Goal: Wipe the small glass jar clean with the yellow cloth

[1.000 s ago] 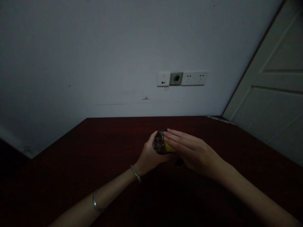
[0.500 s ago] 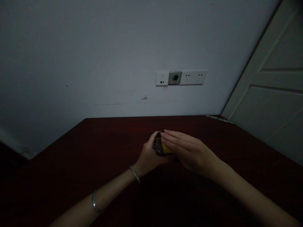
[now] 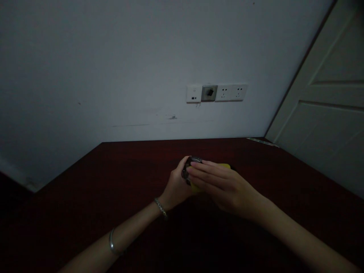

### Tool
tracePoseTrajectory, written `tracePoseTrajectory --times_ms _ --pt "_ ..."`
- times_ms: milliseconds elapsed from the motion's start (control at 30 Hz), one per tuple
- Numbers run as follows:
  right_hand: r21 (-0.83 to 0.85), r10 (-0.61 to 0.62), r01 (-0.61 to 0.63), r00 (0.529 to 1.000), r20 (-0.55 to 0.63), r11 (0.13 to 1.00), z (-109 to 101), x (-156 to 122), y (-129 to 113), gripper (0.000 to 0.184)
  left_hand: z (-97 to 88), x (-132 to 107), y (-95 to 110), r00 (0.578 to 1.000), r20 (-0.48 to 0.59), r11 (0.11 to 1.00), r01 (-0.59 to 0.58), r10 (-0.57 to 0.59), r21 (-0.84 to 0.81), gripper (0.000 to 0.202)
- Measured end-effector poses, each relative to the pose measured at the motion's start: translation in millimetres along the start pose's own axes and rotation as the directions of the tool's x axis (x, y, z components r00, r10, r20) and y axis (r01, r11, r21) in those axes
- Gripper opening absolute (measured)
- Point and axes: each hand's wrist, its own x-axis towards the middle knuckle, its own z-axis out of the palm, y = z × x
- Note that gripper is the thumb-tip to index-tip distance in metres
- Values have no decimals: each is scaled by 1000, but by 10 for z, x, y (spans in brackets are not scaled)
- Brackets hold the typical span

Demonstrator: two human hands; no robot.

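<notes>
My left hand [image 3: 178, 185] is closed around a small dark, shiny object [image 3: 186, 172] that looks like glass. The thumb lies along its far left side, and the other fingers are mostly hidden. Over the object's right part my right hand [image 3: 224, 185] lies with its fingers together, pressing a yellow cloth [image 3: 196, 188] on it. Cloth shows below the fingertips and also behind the knuckles. Because the hands cover so much and the light is dim, the exact kind of the dark object cannot be made out.
Both hands are above a dark red wooden table [image 3: 136, 159]. Behind it is a pale wall with a row of sockets [image 3: 217, 93]. A white panelled door [image 3: 327, 113] stands at the right, near a thin pale strip [image 3: 263, 142] on the table's far right edge.
The right hand's fingers have slid slightly left and down over the dark object with the cloth. More yellow now shows behind the knuckles. The left hand keeps its hold, shifted slightly left.
</notes>
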Motion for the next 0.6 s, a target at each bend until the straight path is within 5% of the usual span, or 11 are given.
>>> tracePoseTrajectory --times_ms 200,333,467,600 --pt "58 124 -125 992 21 990 -3 -69 103 48 62 -18 36 997 62 992 -52 45 111 80" --pt "84 30 -31 1000 5 996 10 -44 56 47 83 46 -46 998 58 995 17 -11 -100 75" --pt "114 -67 67 998 -7 991 16 0 1 40 51 62 -66 998 45 995 37 -33 -97 58" --pt "144 3 -2 1000 -6 990 21 -35 66 45 12 -7 1 993 115 999 -33 29 33 83"
